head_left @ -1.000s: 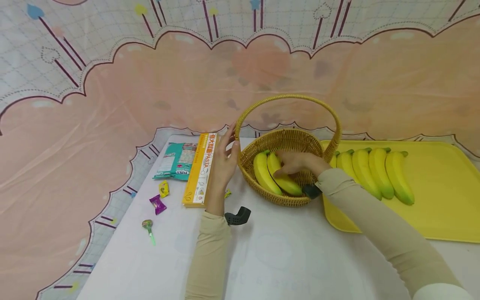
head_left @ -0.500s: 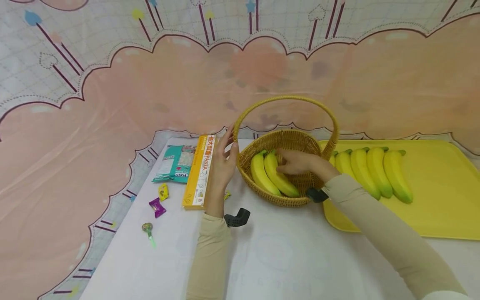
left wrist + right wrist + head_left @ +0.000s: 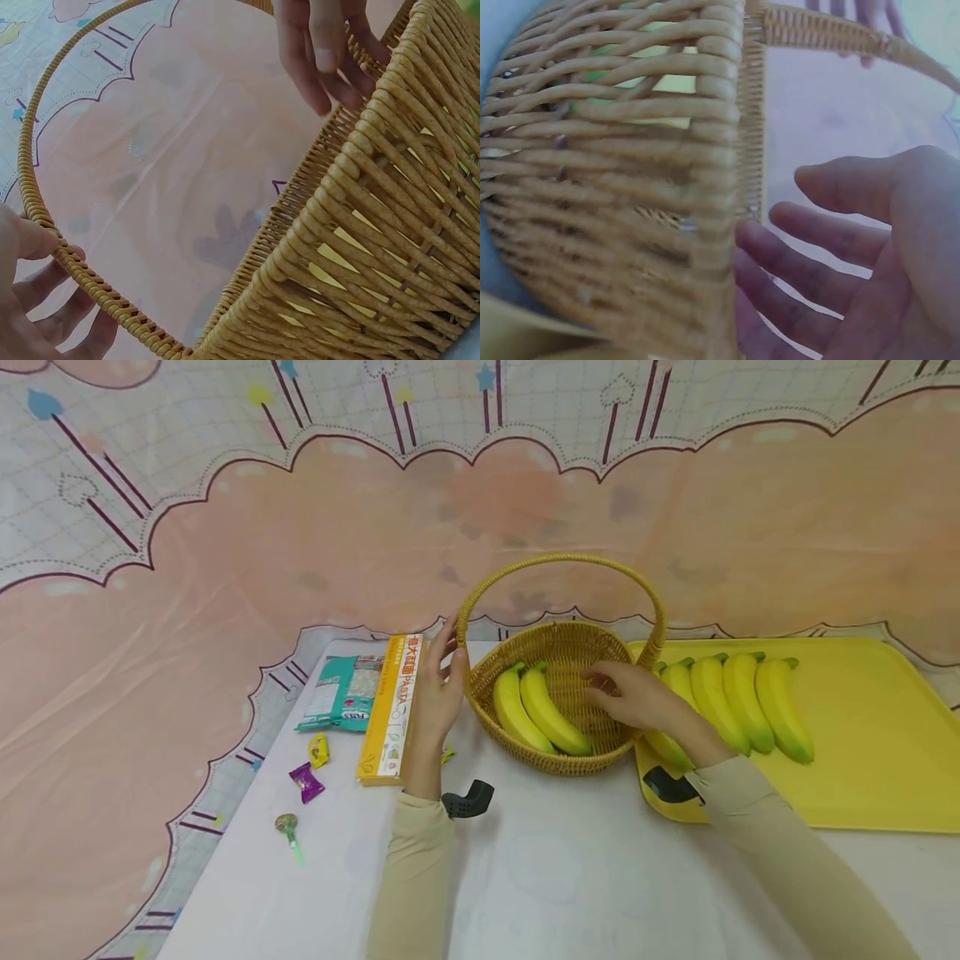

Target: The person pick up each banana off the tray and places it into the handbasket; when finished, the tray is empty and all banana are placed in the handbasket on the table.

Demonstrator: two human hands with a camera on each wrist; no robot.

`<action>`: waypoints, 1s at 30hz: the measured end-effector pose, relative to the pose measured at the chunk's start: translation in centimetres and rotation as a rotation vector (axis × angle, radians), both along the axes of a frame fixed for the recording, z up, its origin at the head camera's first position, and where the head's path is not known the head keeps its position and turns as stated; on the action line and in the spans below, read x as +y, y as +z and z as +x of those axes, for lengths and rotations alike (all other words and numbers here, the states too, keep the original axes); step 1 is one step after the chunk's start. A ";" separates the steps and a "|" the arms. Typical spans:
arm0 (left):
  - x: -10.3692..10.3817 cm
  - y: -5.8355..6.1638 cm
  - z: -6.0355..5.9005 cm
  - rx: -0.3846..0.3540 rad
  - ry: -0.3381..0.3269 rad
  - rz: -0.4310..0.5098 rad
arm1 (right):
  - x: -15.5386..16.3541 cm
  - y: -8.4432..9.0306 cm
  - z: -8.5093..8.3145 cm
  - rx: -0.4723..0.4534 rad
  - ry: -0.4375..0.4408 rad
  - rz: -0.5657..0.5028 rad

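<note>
A woven basket (image 3: 558, 767) with a tall hoop handle (image 3: 562, 558) stands mid-table, and two yellow bananas (image 3: 543, 714) lie inside it. My left hand (image 3: 437, 693) is at the handle's left foot; in the left wrist view its thumb and fingers (image 3: 37, 292) pinch the handle (image 3: 30, 150). My right hand (image 3: 637, 697) hovers over the basket's right rim, fingers loosely spread, holding nothing. The right wrist view shows that bare palm (image 3: 870, 247) beside the basket wall (image 3: 630, 150). Several more bananas (image 3: 742, 702) lie in a row on the yellow tray (image 3: 870, 752).
Left of the basket lie an orange pasta box (image 3: 390, 710) and a teal packet (image 3: 337, 693). A yellow sweet (image 3: 318, 749), a purple sweet (image 3: 306, 781) and a lollipop (image 3: 287, 825) are scattered near the table's left edge. A pink patterned cloth hangs behind.
My right hand lifted off the bananas in the basket and drew back to the right, toward the tray. The left hand stayed at the handle.
</note>
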State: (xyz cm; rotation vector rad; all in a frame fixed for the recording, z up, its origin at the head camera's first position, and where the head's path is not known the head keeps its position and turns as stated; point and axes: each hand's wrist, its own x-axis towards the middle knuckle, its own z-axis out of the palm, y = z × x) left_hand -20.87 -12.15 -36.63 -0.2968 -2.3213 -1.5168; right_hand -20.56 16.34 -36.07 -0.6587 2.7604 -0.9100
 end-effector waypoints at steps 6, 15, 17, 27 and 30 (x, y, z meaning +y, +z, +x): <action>0.1 0.0 0.2 0.043 0.017 -0.060 | 1.8 -0.3 1.8 0.015 -0.077 -0.096; 0.3 0.1 0.1 0.068 0.031 -0.069 | 4.9 -0.2 4.0 0.141 -0.187 -0.169; 0.3 0.1 0.0 0.067 0.031 -0.064 | 5.8 -0.4 4.2 0.158 -0.228 -0.172; 0.2 0.0 0.0 0.056 0.034 -0.062 | 11.4 -2.1 4.7 0.160 -0.432 -0.197; 0.3 0.0 0.0 0.059 0.035 -0.060 | 13.4 -2.9 4.7 0.157 -0.516 -0.210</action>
